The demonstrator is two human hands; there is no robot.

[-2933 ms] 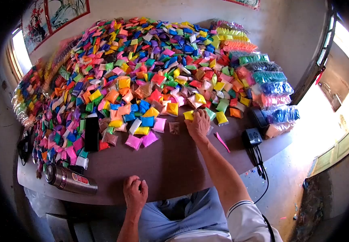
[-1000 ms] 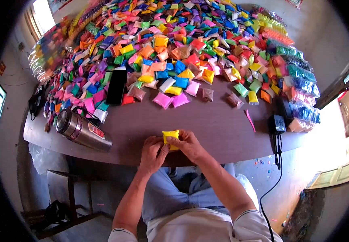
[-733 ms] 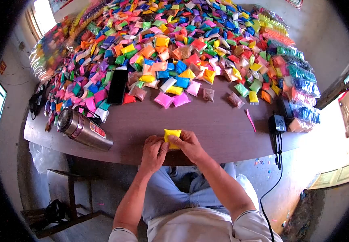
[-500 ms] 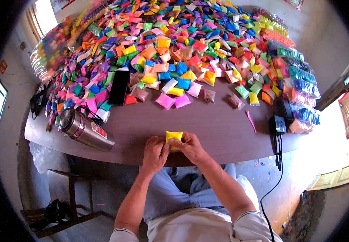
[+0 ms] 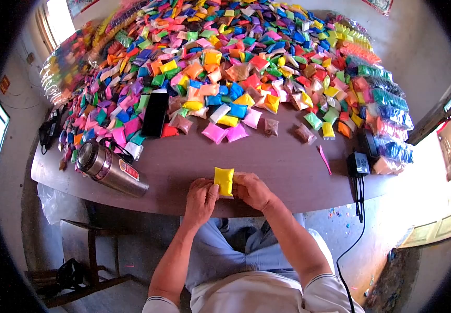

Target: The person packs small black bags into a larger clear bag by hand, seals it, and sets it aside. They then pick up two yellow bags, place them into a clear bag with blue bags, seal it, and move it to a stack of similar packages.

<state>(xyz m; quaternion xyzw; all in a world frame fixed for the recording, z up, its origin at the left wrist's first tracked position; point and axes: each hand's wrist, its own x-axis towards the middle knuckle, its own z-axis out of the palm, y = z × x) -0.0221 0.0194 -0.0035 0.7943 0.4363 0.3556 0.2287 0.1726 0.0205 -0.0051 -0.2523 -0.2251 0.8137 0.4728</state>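
A small yellow packet (image 5: 224,181), soft and pillow-shaped, is held upright between my hands just over the table's near edge. My left hand (image 5: 201,199) is closed, with its thumb against the lower left side of the packet. On the other side my right hand (image 5: 254,191) is closed at the packet's right edge, its fingertips partly hidden behind it. Beyond my hands lie the nearest loose packets, among them a pink packet (image 5: 214,133) and a brown packet (image 5: 271,127).
A huge heap of coloured packets (image 5: 225,68) covers the back of the table (image 5: 184,161). A steel flask (image 5: 113,169) lies at left, near a black phone (image 5: 154,115). At right are a pink plastic tool (image 5: 324,159), a black device (image 5: 358,163) with cables and stacked bagged packets (image 5: 392,107).
The yellow packet now shows more of its face, as my right thumb has come off its front. My right hand has shifted slightly right.
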